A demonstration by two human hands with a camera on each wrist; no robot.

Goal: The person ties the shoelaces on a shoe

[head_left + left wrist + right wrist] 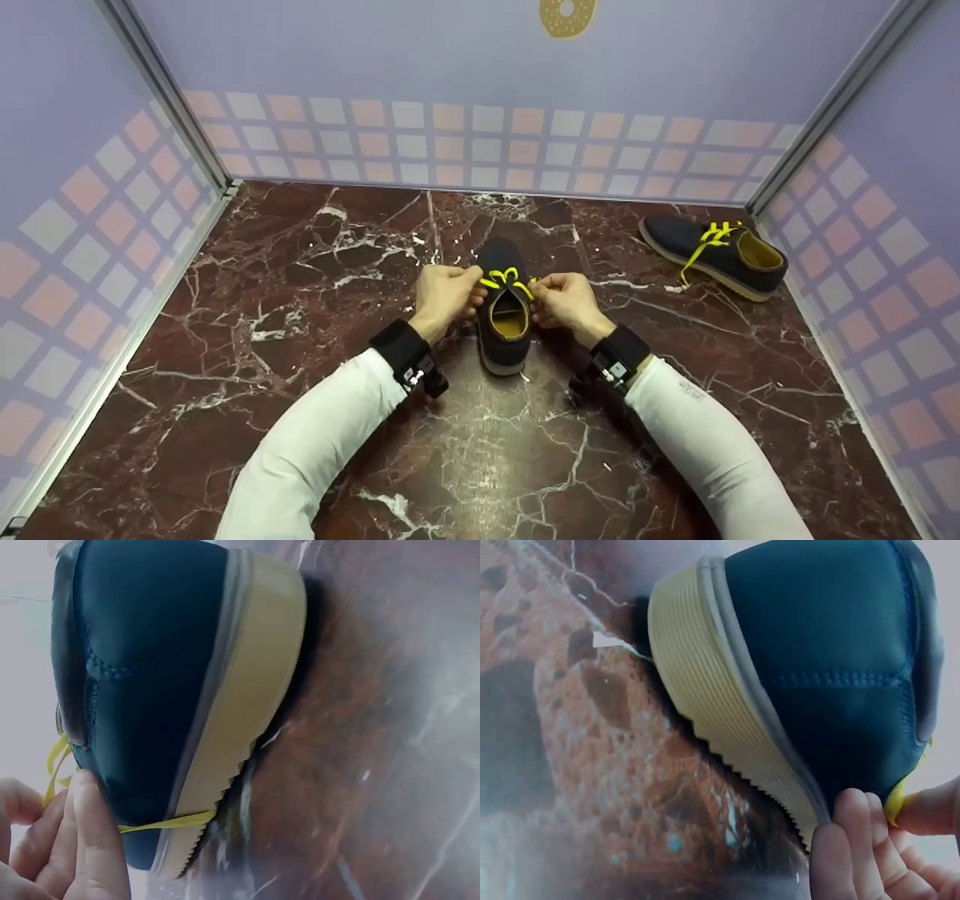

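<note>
A dark shoe [499,259] with a tan sole stands upright on the floor, its toe pointing away from me. Yellow shoelaces [510,274] cross its front in loops. On the shoe's left side my left hand [448,294] pinches a lace between thumb and fingers; in the left wrist view a lace end [169,823] hangs past the sole. On the opposite side my right hand [566,300] pinches the lace too, and the right wrist view shows yellow lace [897,802] at the thumb, with the other fingers against the shoe's side [825,720].
A matching dark shoe [675,236] with loose yellow laces lies at the right, near the corner. Purple panels with pink and white squares [450,146] enclose the marbled dark red floor [300,247] on three sides.
</note>
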